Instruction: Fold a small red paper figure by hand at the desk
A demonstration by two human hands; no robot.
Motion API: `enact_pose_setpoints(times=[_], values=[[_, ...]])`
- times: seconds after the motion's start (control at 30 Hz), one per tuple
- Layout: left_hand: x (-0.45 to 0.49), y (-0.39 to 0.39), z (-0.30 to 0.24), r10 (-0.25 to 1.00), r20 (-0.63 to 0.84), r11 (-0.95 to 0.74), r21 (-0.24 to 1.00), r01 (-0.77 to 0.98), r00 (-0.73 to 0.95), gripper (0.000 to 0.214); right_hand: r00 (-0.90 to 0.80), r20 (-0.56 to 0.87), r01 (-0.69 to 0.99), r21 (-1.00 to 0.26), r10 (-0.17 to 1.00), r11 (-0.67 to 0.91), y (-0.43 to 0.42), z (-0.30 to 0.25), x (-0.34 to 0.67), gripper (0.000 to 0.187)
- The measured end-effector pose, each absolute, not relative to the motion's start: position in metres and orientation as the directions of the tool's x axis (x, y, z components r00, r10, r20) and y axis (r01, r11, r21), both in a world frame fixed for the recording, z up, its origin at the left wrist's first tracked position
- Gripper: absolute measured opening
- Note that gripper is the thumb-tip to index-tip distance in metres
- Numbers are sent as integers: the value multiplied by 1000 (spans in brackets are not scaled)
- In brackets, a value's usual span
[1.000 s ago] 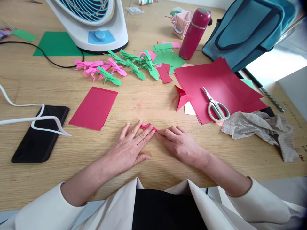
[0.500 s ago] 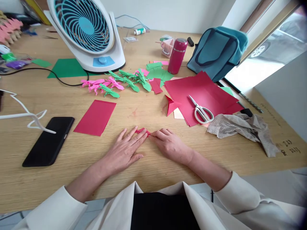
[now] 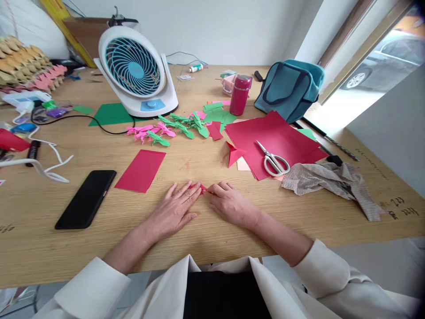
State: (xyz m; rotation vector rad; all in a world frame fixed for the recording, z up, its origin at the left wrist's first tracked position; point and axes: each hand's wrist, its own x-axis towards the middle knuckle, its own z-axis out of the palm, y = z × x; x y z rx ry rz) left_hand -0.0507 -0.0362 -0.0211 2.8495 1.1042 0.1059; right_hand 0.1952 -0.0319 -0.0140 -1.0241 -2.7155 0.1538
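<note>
A small folded piece of red paper (image 3: 203,188) lies on the table, partly hidden beneath my fingers. My left hand (image 3: 175,208) rests flat with its fingers stretched out, the fingertips pressing the paper down. At the paper's right end my right hand (image 3: 230,204) is closed, thumb and forefinger pinching the edge. To the left lies a red paper rectangle (image 3: 141,170). Beyond my hands are several folded green paper figures (image 3: 184,128) and pink ones (image 3: 142,131). A folded red paper piece (image 3: 234,154) sits beside the large red sheets (image 3: 292,144), which carry white-handled scissors (image 3: 276,164).
A black phone (image 3: 86,199) lies at left. A white fan (image 3: 137,71) stands at the back, its black cable (image 3: 109,132) curving over the table. A red thermos (image 3: 240,97), a teal bag (image 3: 288,91) and a crumpled cloth (image 3: 332,181) are toward the right.
The head view has tilted up and shifted left, so more of the table's left side shows. My hands stay on the folded red paper, nearly unmoved.
</note>
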Motion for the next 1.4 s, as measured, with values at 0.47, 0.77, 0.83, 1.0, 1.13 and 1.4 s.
enact_pose_setpoints(times=[0.47, 0.77, 0.83, 1.0, 1.13, 1.4], values=[[-50, -36, -24, 696, 36, -716, 102, 690, 717, 62, -707, 162, 665, -177, 688, 725, -35, -13, 192, 23], [-49, -38, -23, 697, 61, -717, 56, 695, 714, 60, -686, 165, 682, -193, 709, 705, -38, -13, 188, 25], [-49, -38, -23, 705, 48, -710, 46, 703, 708, 60, -682, 183, 679, -200, 708, 706, -39, -15, 189, 27], [-50, -39, -22, 706, 36, -708, 29, 705, 707, 60, -684, 217, 664, -207, 696, 718, -42, -15, 191, 27], [-49, -41, -19, 708, 17, -706, 44, 707, 706, 59, -685, 211, 669, -198, 697, 717, -42, -14, 191, 25], [-46, -40, -15, 711, 6, -703, 31, 710, 703, 61, -720, 182, 678, -23, 670, 735, -40, -19, 187, 22]])
